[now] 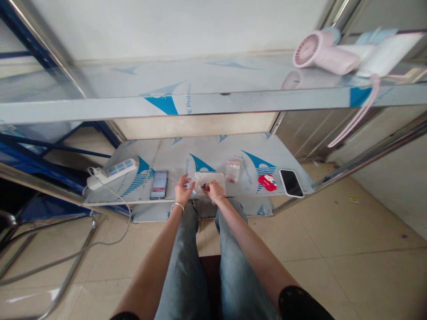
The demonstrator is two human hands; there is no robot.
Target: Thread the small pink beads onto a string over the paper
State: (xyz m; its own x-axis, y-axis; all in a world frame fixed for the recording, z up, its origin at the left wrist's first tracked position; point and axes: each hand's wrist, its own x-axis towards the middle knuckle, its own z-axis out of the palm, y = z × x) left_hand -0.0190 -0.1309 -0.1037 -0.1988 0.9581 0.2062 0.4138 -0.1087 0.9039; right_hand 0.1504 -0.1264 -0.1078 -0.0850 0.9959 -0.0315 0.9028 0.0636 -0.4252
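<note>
My left hand (183,190) is at the left edge of a shallow white tray (219,178), its fingers bent and apart. A clear, crinkled plastic bag (199,181) seems to lie over the tray's left part, close to those fingertips. Over the tray's front, my right hand (216,190) is closed, pinching a small dark-red piece (204,187) too small to name. Right of the tray lies a clear zip bag (232,171) with small reddish contents. Whether my left fingers touch the bag cannot be made out.
On the film-covered shelf (173,151) are a power strip (116,171), a blurred-screen phone (159,184), a red pouch-like item (267,182) and a white-framed phone (291,183). A pink handheld fan (325,53) rests on the upper shelf (116,104), its strap hanging down.
</note>
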